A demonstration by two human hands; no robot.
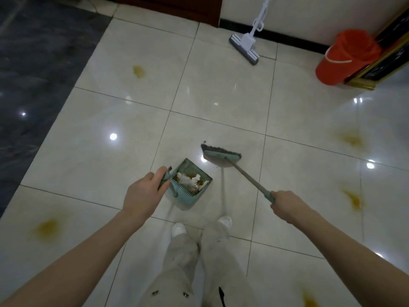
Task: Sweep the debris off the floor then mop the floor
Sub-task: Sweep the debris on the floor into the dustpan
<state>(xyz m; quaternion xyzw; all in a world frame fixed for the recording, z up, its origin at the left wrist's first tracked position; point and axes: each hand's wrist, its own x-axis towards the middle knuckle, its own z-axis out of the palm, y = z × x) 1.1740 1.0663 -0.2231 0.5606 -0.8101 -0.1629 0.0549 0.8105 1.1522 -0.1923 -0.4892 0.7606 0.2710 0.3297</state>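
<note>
In the head view, the left hand (143, 193) is clamped on the handle of the teal dustpan (190, 185), which sits on the tiled floor (221, 85) just ahead of the feet and already holds paper scraps and crumbs. The right hand (285, 206) is closed around the end of the broom (221, 156) handle. The broom's long axis runs from this hand forward and to the left, and its head lies just beyond the dustpan mouth, to its right. A few dark specks seem to remain beside the bristles. The pan opens away from the person. The mop (245, 46) leans at the far wall, well apart, nearer the right hand, beside the red bucket (345, 58). Yellow stains (139, 70) wait for it.
</note>
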